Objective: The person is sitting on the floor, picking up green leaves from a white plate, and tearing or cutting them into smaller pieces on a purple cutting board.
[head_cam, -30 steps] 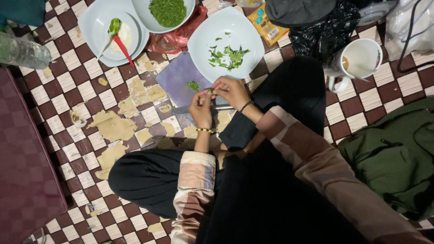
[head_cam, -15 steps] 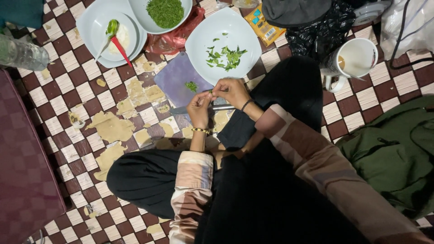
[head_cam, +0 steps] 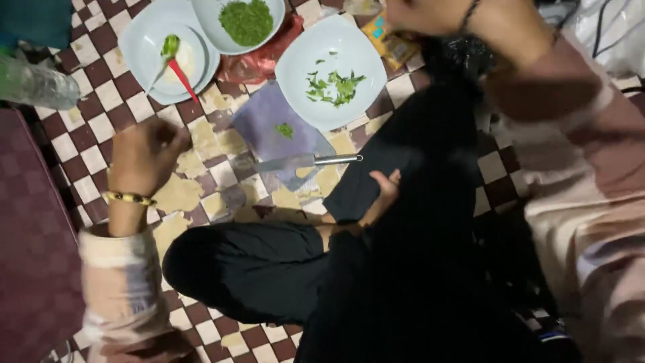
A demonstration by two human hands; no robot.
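My left hand [head_cam: 144, 156] hovers over the checkered floor at the left, fingers curled in, a bead bracelet on the wrist; nothing shows in it. Blurred and partly cut off, my right hand [head_cam: 422, 13] is raised at the top edge near an orange packet [head_cam: 391, 42]. A knife [head_cam: 304, 161] lies on a purple cutting board [head_cam: 265, 121] with a bit of green leaf [head_cam: 285, 130] on it. Behind the board stands a white plate [head_cam: 306, 81] with torn green leaves [head_cam: 332, 86].
A bowl of chopped greens [head_cam: 245, 20] and a plate [head_cam: 138, 47] holding a small bowl and a red-handled spoon [head_cam: 181, 75] sit at the top left. A plastic bottle [head_cam: 33, 84] lies at the left. My crossed legs in black [head_cam: 269, 262] and a bare foot [head_cam: 384, 191] fill the middle.
Both hands were together over the cutting board. Now they have parted: the left moved out to the left, the right swung up to the top right. The knife lies alone on the board.
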